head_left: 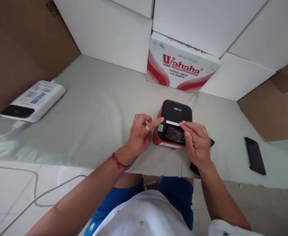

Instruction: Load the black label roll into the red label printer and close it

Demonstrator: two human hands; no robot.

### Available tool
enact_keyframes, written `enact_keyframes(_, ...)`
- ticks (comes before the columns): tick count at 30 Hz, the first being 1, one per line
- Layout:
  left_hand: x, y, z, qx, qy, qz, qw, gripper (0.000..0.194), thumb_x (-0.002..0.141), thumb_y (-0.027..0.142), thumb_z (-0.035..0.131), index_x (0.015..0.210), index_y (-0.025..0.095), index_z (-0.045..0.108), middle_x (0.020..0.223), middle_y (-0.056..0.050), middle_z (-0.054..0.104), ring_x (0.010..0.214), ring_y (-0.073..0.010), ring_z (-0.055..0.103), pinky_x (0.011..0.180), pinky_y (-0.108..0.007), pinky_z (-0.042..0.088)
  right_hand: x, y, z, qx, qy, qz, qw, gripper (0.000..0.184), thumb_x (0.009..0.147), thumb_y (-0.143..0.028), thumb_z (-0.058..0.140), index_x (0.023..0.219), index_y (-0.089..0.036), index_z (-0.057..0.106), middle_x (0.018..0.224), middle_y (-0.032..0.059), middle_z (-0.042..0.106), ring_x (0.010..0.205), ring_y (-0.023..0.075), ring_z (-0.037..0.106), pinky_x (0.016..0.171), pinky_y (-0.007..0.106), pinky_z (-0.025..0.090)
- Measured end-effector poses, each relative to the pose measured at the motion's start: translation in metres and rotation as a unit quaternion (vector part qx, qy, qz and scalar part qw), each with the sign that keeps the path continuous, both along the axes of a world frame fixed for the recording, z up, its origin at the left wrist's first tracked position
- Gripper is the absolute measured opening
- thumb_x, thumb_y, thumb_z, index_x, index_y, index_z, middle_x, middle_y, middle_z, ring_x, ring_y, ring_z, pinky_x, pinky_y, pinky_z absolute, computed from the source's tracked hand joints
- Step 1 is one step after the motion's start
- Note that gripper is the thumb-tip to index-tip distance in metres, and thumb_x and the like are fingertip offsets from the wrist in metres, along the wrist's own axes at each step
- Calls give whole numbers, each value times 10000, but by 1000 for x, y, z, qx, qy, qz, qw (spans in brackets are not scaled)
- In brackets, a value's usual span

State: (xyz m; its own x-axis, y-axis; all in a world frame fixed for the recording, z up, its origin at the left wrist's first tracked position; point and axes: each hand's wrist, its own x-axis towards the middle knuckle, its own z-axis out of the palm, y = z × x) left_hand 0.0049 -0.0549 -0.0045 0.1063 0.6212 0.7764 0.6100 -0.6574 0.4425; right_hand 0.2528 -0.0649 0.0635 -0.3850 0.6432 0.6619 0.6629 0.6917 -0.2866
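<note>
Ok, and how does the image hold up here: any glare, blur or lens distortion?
Head view: soft, fairly even light without harsh shadows; small glints on the clear film of the red and black device; wide-angle stretch towards the edges; big lettering on the Wahaha box reads clearly, but small print on the white strip doesn't.

- Two bare hands: left hand (140, 134), right hand (198, 144).
- One red-and-black device (174, 114).
- One white device (39, 96) with a dark panel.
- One Wahaha carton (180, 67).
- Five plain white boxes (198, 19), some cut off.
- Two brown cardboard boxes (271, 101).
- One black slab (255, 155), phone-shaped.
- One gold ring (147, 128).
- One red bracelet (117, 161).
</note>
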Motion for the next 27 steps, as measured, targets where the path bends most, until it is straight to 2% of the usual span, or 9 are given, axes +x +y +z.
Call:
enact_keyframes(6, -2, -7, 0, 28, -50, -36, 998, 591, 957, -77, 434, 1288, 305, 741, 1047, -23, 540, 958, -144, 561, 786, -257, 540, 1, -15, -2, -6, 50, -7, 999, 372, 1099, -231, 521, 1418, -264, 709, 1373, 131, 749, 1276, 293, 684, 1084, 545, 550)
enact_keyframes(10, -2, -3, 3, 41, -56, -30, 997, 521, 1002, -43, 471, 1241, 310, 770, 950, -9, 576, 867, -143, 518, 787, -289, 503, -6, -27, 6, 36, -7, 6, 999, 443, 1059, -321, 646, 1499, -264, 635, 1350, 140, 737, 1234, 307, 673, 1052, 523, 556)
enact_keyframes(13, -2, -1, 6, 63, -48, -42, 996, 473, 1036, -14, 479, 1238, 306, 763, 866, 1, 630, 855, -151, 538, 835, -337, 501, -11, -29, 11, 54, -42, -14, 998, 501, 1020, -309, 731, 1503, -252, 612, 1263, 128, 761, 1136, 286, 684, 979, 473, 565)
enact_keyframes(17, -2, -1, 8, 79, -25, -59, 995, 388, 1063, 44, 477, 1244, 277, 729, 780, 6, 651, 861, -174, 564, 827, -349, 529, -14, -20, 18, 61, -41, -45, 996, 376, 1004, -227, 747, 1374, -266, 693, 1160, 90, 779, 1038, 248, 695, 902, 424, 551)
enact_keyframes(22, -1, -3, 7, 65, -29, -73, 995, 374, 1029, 39, 501, 1237, 284, 693, 813, 1, 692, 877, -187, 587, 846, -366, 554, -18, 0, 31, 43, -34, -32, 998, 167, 1004, -166, 732, 1125, -264, 795, 1018, 31, 806, 916, 190, 693, 854, 386, 525)
enact_keyframes(24, 0, -4, 6, 66, -25, -70, 995, 411, 1001, 16, 497, 1271, 272, 671, 830, -7, 699, 878, -194, 583, 844, -369, 550, -19, 8, 38, 36, 4, -48, 998, 129, 1011, -195, 737, 1077, -274, 814, 988, 16, 809, 895, 184, 687, 826, 372, 526)
enact_keyframes(27, 1, -6, 8, 83, -2, -66, 994, 471, 968, 10, 493, 1356, 241, 628, 864, -23, 690, 855, -202, 574, 825, -374, 536, -17, 16, 50, 56, 120, -107, 985, 70, 988, -266, 775, 1030, -268, 832, 940, 5, 788, 829, 171, 669, 734, 340, 512)
